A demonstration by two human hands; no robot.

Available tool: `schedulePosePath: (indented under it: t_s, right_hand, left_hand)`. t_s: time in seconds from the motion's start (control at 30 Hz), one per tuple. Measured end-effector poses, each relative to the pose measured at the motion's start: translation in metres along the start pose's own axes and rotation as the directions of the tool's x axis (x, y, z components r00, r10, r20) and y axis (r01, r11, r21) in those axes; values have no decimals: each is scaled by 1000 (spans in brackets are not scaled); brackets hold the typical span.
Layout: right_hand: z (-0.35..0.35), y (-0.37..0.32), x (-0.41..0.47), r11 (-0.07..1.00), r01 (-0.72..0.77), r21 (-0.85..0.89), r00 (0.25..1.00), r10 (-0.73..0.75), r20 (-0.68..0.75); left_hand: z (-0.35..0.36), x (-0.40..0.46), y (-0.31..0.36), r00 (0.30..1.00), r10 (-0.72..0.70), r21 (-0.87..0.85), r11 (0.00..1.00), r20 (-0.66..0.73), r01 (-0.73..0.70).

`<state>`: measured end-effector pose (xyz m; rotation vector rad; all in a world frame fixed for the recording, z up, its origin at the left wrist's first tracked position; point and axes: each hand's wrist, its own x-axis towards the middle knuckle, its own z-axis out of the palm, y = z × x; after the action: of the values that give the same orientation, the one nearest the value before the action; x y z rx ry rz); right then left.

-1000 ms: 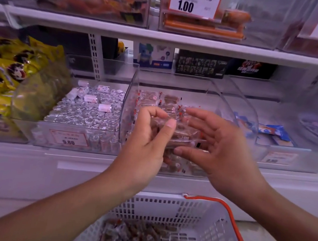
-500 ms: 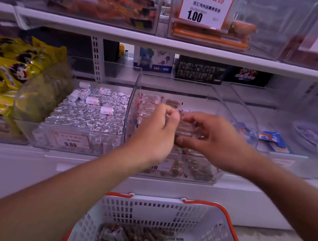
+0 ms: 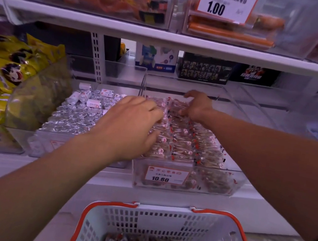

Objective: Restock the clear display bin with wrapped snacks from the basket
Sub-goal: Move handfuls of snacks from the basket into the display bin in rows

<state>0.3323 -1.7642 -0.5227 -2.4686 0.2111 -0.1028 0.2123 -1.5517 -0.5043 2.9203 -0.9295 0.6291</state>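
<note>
With both hands down in the clear display bin (image 3: 185, 177), I read this as the arranging step, not a fresh pickup.

Left hand (image 3: 133, 125): fingers spread and fairly straight, lying flat on the wrapped snacks (image 3: 187, 144) at the bin's left side. It grips nothing that I can see.

Right hand (image 3: 196, 105): reaching toward the back of the bin, fingers bent down onto the rear packs. Whether it pinches one or only pushes, I cannot tell.

Hands apart, one near, one far.

Snacks lie in rough rows across the bin, touching each other. More wait in the white basket (image 3: 160, 220) with orange rim, below the shelf (image 3: 105, 176).

Risks, my judgement:
- Slick wrappers; a push from the left hand could slide a row over the low front lip and down toward the basket or floor.
- Left hand sits just beside the wall shared with the bin of silver foil sweets (image 3: 77, 115); a pack could hop across.
- Rear reach hides the fingertips, so a snagged wrapper could lift its neighbours.
</note>
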Motion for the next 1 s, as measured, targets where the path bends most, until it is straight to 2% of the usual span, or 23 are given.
schedulePosePath:
  t_s: [0.13, 0.23, 0.33, 0.43, 0.5, 0.57, 0.67, 0.73, 0.8, 0.87, 1.0]
  right_hand:
    - [5, 5, 1, 1000, -6, -24, 988, 2, -157]
    - [8, 8, 4, 994, -105, -13, 975, 101, -196]
    - [18, 5, 3, 993, -103, 56, 971, 113, -211]
    - [29, 3, 0, 999, 9, 32, 978, -2, -209]
    - [29, 4, -2, 985, 125, -117, 977, -143, -158]
    - [21, 8, -4, 895, 255, -366, 955, -292, -50]
    - [8, 17, -5, 689, 372, -622, 903, -424, 70]
    - [5, 19, -8, 561, 423, -712, 858, -501, 115]
    - [4, 19, -10, 505, 440, -743, 840, -523, 142]
    - [3, 19, -11, 517, 417, -748, 867, -474, 155]
    - [-16, 3, -31, 652, 336, -679, 924, -367, 104]
  left_hand:
    - [0, 0, -1, 1000, 1, -21, 1000, -9, -1]
    - [1, -2, -1, 1000, 4, -32, 999, -29, -5]
    - [3, -3, 1, 999, 6, -39, 999, -41, -7]
    - [4, -4, 3, 999, 10, -45, 999, -34, -12]
    - [4, -4, 3, 999, 11, -59, 998, -37, -13]
    - [3, -4, 2, 999, 15, -58, 998, -34, -17]
    - [3, -4, 1, 1000, 19, -48, 999, -25, -20]
    - [4, -3, 2, 999, 25, -55, 998, -35, -27]
    - [2, -3, 3, 998, 28, -66, 997, -53, -31]
    - [0, -3, 4, 997, 22, -100, 995, -71, -29]
    - [-13, -9, 10, 989, 36, -138, 989, -142, -56]
